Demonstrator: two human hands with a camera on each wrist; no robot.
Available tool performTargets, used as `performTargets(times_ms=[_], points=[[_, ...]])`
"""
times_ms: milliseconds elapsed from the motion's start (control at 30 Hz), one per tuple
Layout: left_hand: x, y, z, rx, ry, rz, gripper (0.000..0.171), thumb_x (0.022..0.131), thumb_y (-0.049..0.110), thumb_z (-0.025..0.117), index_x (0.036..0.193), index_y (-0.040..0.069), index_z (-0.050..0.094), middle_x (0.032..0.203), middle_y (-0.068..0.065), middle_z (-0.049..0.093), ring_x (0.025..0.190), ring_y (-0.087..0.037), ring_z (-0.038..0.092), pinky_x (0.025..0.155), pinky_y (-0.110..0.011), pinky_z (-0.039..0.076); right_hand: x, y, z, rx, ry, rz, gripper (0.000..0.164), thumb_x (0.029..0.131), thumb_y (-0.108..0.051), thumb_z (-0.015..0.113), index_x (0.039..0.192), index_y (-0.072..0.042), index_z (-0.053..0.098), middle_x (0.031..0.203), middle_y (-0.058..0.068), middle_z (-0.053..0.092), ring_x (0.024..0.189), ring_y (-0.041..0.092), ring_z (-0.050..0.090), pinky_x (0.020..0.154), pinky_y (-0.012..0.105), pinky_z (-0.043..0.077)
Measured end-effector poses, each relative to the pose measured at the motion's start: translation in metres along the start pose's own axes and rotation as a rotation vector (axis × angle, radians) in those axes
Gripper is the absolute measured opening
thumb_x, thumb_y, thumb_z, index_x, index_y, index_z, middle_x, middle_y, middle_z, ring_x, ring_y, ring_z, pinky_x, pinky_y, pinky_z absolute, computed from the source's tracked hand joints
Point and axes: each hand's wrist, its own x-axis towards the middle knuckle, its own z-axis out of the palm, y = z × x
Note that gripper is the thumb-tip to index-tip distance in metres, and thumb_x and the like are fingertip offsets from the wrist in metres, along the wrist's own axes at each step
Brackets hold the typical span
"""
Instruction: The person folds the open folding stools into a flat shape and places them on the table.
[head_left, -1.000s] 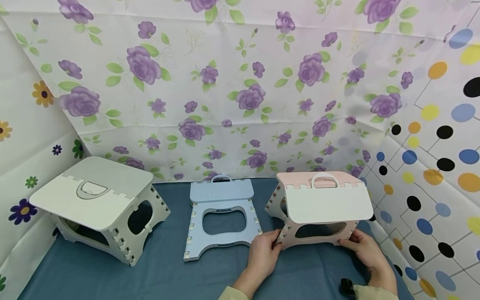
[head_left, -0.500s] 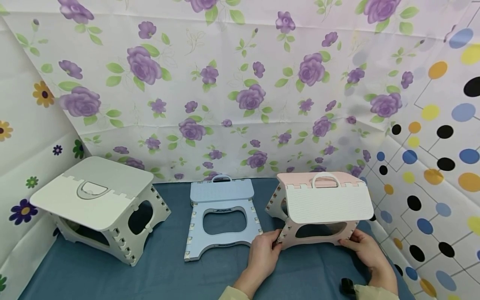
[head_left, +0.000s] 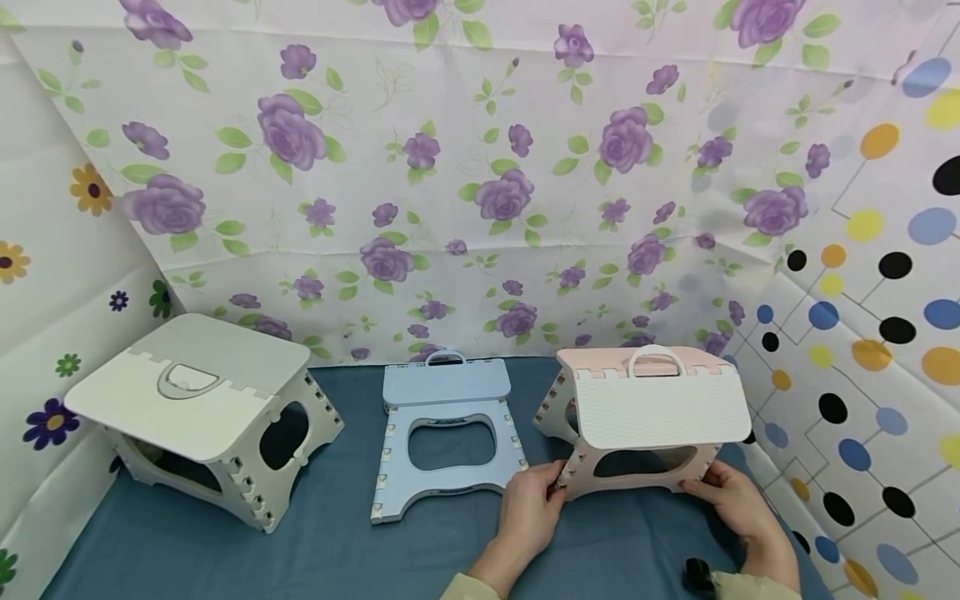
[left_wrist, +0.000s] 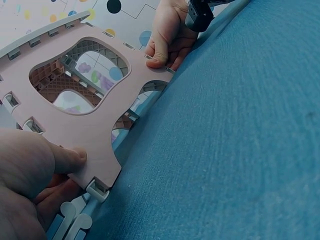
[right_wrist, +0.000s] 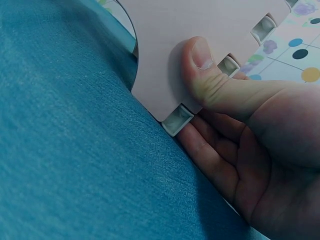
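Observation:
A pink and white folding step stool (head_left: 660,408) stands unfolded at the right of the cloth, its small white handle raised on top. My left hand (head_left: 528,508) grips its near left leg; in the left wrist view the thumb (left_wrist: 70,159) lies on the pink leg panel with fingers behind. At the near right leg my right hand (head_left: 738,504) holds on the same way, the thumb (right_wrist: 202,62) on the panel in the right wrist view and the fingers curled behind the edge. Just left of my left hand lies a blue folding stool (head_left: 450,442), folded flat.
A larger white and grey folding stool (head_left: 195,383) stands unfolded at the left. Dark blue cloth (head_left: 337,550) covers the table. A flowered sheet (head_left: 450,167) hangs behind, and a dotted sheet (head_left: 862,358) closes the right side near my right hand.
The head view has shifted very slightly. Both hands keep their hold on the pink and white stool, and none of the stools has visibly moved.

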Motion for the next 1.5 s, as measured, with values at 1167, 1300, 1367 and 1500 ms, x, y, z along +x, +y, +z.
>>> performTargets(times_ms=[1167,1300,1367,1500], points=[[0.0009,0.0006,0.0011,0.029,-0.011,-0.007,0.032,0.094,0.007,0.083,0.126,0.013,0.080,0.114,0.000,0.080,0.096,-0.005,0.072,0.074,-0.021,0.057,-0.0013,-0.0013,-0.0010,0.017,-0.016,-0.009,0.051,0.103,-0.016,0.074,0.142,0.012,0.058,0.126,0.016,0.073,0.101,0.013,0.068,0.083,0.028,0.055],[0.0009,0.0010,0.0008,0.025,-0.013,-0.009,0.032,0.094,0.006,0.083,0.125,0.013,0.081,0.112,0.000,0.080,0.093,-0.004,0.072,0.073,-0.022,0.057,-0.0002,-0.0004,-0.0013,0.023,-0.023,0.006,0.053,0.103,-0.017,0.074,0.144,0.011,0.056,0.128,0.017,0.072,0.101,0.011,0.068,0.084,0.028,0.055],[0.0012,0.0009,0.0006,0.023,-0.019,-0.013,0.032,0.094,0.006,0.083,0.125,0.013,0.081,0.112,0.001,0.080,0.093,-0.004,0.072,0.074,-0.022,0.057,0.0000,0.0000,-0.0018,0.019,-0.030,-0.001,0.053,0.104,-0.017,0.074,0.145,0.012,0.056,0.128,0.018,0.072,0.101,0.012,0.068,0.084,0.029,0.055],[0.0017,0.0004,0.0006,0.032,-0.016,-0.002,0.032,0.094,0.005,0.083,0.125,0.012,0.081,0.113,0.000,0.080,0.096,-0.006,0.073,0.075,-0.023,0.058,-0.0004,-0.0005,-0.0012,0.027,-0.025,0.001,0.052,0.104,-0.019,0.074,0.143,0.010,0.058,0.128,0.017,0.072,0.101,0.011,0.068,0.084,0.029,0.055]])
